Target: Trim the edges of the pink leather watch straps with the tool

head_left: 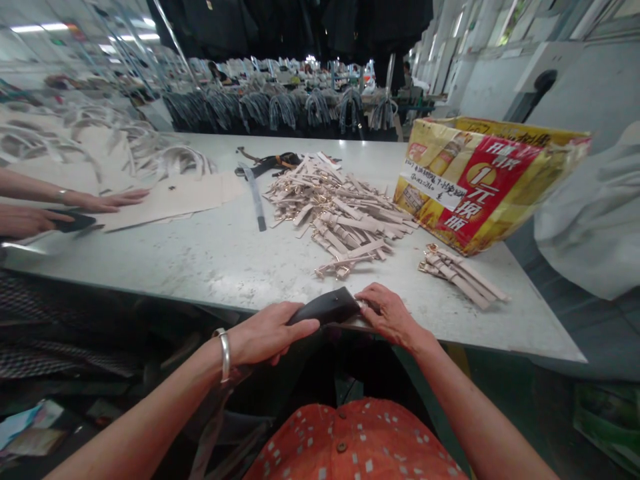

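Note:
My left hand [273, 330] is wrapped round a black handheld tool [327, 307] with a broad, smooth body, whose kind I cannot make out. Its wide end points right, over the front edge of the table. There my right hand [387, 313] is closed, thumb and fingers pinched around something small and pale that is mostly hidden. The tool's end touches or almost touches those fingers. Beyond my hands lies a heap of pale pink straps [345, 213] with gold buckles. A smaller bunch of buckled straps [460, 273] lies to the right of my right hand.
A yellow and red carton [480, 180] stands at the table's right side. A clear, dark-ended strip [255, 197] lies left of the heap. Far left, a co-worker's hands [120, 200] rest on pale panels [180, 193] beside a dark tool [75, 221]. Black garments [300, 30] hang behind.

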A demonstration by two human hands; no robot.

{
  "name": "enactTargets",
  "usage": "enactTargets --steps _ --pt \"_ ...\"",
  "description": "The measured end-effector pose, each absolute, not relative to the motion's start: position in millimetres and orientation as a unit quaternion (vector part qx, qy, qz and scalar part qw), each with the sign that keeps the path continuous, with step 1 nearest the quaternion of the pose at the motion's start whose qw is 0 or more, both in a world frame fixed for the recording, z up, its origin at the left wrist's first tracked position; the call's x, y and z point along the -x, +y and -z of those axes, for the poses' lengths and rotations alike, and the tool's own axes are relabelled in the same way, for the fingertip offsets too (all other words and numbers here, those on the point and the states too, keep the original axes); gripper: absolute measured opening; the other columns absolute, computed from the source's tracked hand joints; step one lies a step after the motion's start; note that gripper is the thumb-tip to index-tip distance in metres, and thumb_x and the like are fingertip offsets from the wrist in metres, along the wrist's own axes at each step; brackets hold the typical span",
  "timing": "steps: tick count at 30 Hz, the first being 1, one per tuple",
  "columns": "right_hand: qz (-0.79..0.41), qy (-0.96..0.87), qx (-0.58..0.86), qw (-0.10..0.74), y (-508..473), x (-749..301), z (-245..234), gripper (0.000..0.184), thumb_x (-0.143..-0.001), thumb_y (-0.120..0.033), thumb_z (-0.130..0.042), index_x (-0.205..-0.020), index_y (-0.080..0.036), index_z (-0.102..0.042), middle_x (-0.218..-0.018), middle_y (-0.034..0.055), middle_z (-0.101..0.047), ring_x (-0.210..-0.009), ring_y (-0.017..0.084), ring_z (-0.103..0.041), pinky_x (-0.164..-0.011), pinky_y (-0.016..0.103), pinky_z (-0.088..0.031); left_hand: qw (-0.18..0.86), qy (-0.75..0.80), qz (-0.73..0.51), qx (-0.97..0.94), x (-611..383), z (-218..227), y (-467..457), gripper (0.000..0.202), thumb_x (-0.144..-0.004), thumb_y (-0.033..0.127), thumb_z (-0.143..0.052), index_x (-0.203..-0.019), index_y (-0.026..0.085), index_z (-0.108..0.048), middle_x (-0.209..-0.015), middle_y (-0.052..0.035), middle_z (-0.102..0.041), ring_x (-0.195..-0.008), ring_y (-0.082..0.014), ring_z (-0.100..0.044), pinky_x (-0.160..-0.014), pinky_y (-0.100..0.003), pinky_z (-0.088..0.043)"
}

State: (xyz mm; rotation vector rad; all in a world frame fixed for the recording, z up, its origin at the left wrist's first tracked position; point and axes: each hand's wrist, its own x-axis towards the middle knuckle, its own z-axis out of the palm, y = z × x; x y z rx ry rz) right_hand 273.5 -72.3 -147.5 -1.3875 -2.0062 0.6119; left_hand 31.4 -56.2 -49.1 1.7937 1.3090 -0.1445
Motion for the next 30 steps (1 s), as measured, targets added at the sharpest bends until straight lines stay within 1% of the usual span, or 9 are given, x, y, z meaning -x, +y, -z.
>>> enactTargets --steps 3,7,11,14,17,19,21,25,30 --pt "-0.243 -0.749 0.522 0.327 -71 -275 147 0.024 -0.076 -0.014 -0.056 -0.097 -0.021 -0.065 -0.100 0.0047 -0.057 -0.090 0.015 -0.054 -0.080 0.028 -0.042 0.458 0.516 0.054 -0.722 -38 52 -51 0.047 -0.077 0.062 -0.040 -0.086 0.017 -0.051 -0.055 0.0045 -0.049 -0.041 -0.0116 -0.050 -0.037 -0.021 -0.036" --pt "-0.238 -0.740 0.536 0.330 -69 -277 149 0.015 -0.071 -0.017 -0.061 -0.085 -0.019 -0.067 -0.109 0.0057 -0.054 -0.096 0.017 -0.053 -0.081 0.028 -0.042 0.480 0.516 0.044 -0.709 -36 54 -49 0.046 -0.076 0.062 -0.041 -0.084 0.018 -0.049 -0.054 0.0046 -0.049 -0.041 -0.0114 -0.049 -0.037 -0.021 -0.036" --pt "-0.223 -0.734 0.552 0.326 -70 -275 148 0.013 -0.068 -0.015 -0.062 -0.081 -0.019 -0.064 -0.096 0.0032 -0.057 -0.084 0.014 -0.054 -0.074 0.026 -0.041 0.475 0.535 0.035 -0.698 -23 52 -56 0.048 -0.076 0.064 -0.042 -0.088 0.018 -0.050 -0.058 0.0042 -0.050 -0.044 -0.0121 -0.051 -0.039 -0.022 -0.038" --pt "-0.170 -0.737 0.578 0.308 -69 -272 143 0.015 -0.068 -0.011 -0.058 -0.080 -0.019 -0.061 -0.083 0.0013 -0.058 -0.075 0.014 -0.052 -0.068 0.025 -0.038 0.460 0.538 0.031 -0.706 -12 48 -63 0.051 -0.076 0.065 -0.041 -0.091 0.017 -0.051 -0.060 0.0040 -0.050 -0.045 -0.0127 -0.052 -0.041 -0.022 -0.039" --pt "-0.091 -0.759 0.580 0.283 -67 -272 141 0.012 -0.071 -0.009 -0.055 -0.078 -0.019 -0.059 -0.080 0.0030 -0.058 -0.079 0.017 -0.051 -0.072 0.028 -0.035 0.449 0.541 0.027 -0.711 -7 44 -67 0.052 -0.076 0.065 -0.041 -0.092 0.017 -0.052 -0.062 0.0032 -0.052 -0.047 -0.0132 -0.054 -0.044 -0.023 -0.041" --pt "-0.067 -0.781 0.558 0.271 -68 -273 142 0.012 -0.074 -0.009 -0.054 -0.078 -0.019 -0.059 -0.082 0.0044 -0.059 -0.082 0.018 -0.050 -0.074 0.029 -0.035 0.446 0.541 0.024 -0.713 -6 43 -69 0.053 -0.076 0.065 -0.041 -0.094 0.016 -0.053 -0.063 0.0028 -0.053 -0.048 -0.0136 -0.054 -0.044 -0.024 -0.041" --pt "-0.078 -0.798 0.531 0.273 -72 -275 145 0.011 -0.078 -0.011 -0.053 -0.080 -0.019 -0.060 -0.084 0.0049 -0.060 -0.084 0.018 -0.051 -0.075 0.030 -0.035 0.445 0.537 0.027 -0.716 -5 46 -69 0.054 -0.076 0.065 -0.041 -0.096 0.016 -0.053 -0.062 0.0027 -0.053 -0.047 -0.0139 -0.054 -0.044 -0.024 -0.041" --pt "-0.132 -0.801 0.491 0.317 -82 -278 150 0.007 -0.080 -0.019 -0.056 -0.085 -0.020 -0.062 -0.091 0.0058 -0.060 -0.087 0.018 -0.051 -0.077 0.031 -0.038 0.439 0.540 0.038 -0.717 -4 53 -70 0.056 -0.075 0.066 -0.041 -0.096 0.016 -0.054 -0.065 0.0014 -0.054 -0.046 -0.0137 -0.053 -0.042 -0.024 -0.040" --pt "-0.183 -0.774 0.507 0.334 -81 -277 149 0.006 -0.079 -0.019 -0.057 -0.082 -0.019 -0.062 -0.084 0.0045 -0.060 -0.082 0.017 -0.052 -0.074 0.029 -0.039 0.420 0.534 0.049 -0.732 -7 53 -69 0.054 -0.075 0.064 -0.041 -0.094 0.017 -0.056 -0.065 0.0007 -0.056 -0.044 -0.0137 -0.053 -0.040 -0.023 -0.039"
